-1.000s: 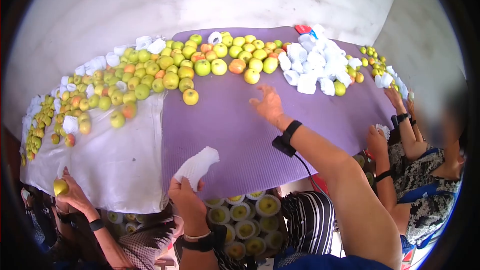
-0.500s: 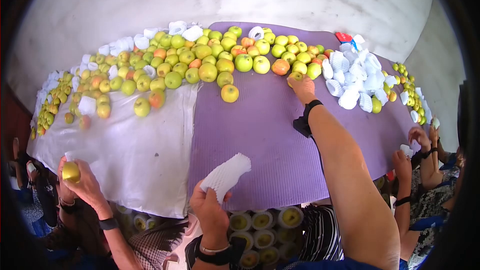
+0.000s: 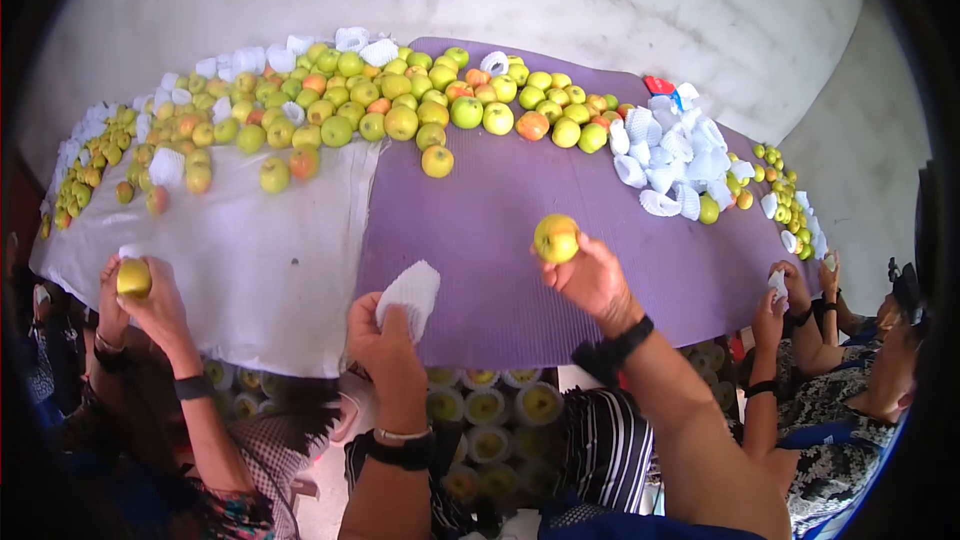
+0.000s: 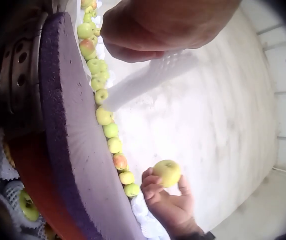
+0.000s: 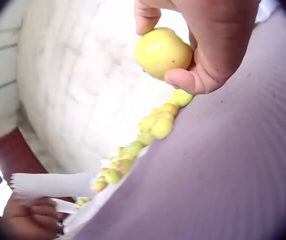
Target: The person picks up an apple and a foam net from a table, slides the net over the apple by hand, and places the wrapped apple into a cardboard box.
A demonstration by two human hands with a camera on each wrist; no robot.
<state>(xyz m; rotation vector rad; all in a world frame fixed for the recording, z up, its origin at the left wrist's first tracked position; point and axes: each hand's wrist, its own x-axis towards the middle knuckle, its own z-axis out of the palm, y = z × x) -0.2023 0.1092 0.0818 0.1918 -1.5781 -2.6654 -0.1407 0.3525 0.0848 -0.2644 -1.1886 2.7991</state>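
My right hand (image 3: pixel 594 285) holds a yellow-green apple (image 3: pixel 556 238) above the purple mat, with thumb and fingers around it. In the right wrist view the same apple (image 5: pixel 163 52) sits between the thumb and the fingertips. To its left, near the mat's front edge, my left hand (image 3: pixel 386 340) pinches a white foam net sleeve (image 3: pixel 410 297). The sleeve (image 4: pixel 150 80) stands out flat and unfilled from the fingers in the left wrist view. Apple and sleeve are apart from each other.
Loose apples (image 3: pixel 400 123) lie heaped along the back of the purple mat (image 3: pixel 480 210) and a pale sheet (image 3: pixel 260 270). White foam sleeves (image 3: pixel 675 155) are piled at the right rear. Below the front edge, sleeved apples (image 3: pixel 487 407) fill a container. People's hands (image 3: pixel 160 305) work at both sides.
My right hand reached to the heap, took hold of an apple and drew it back toward me. The left hand keeps its grip on the foam sleeve, now more upright.
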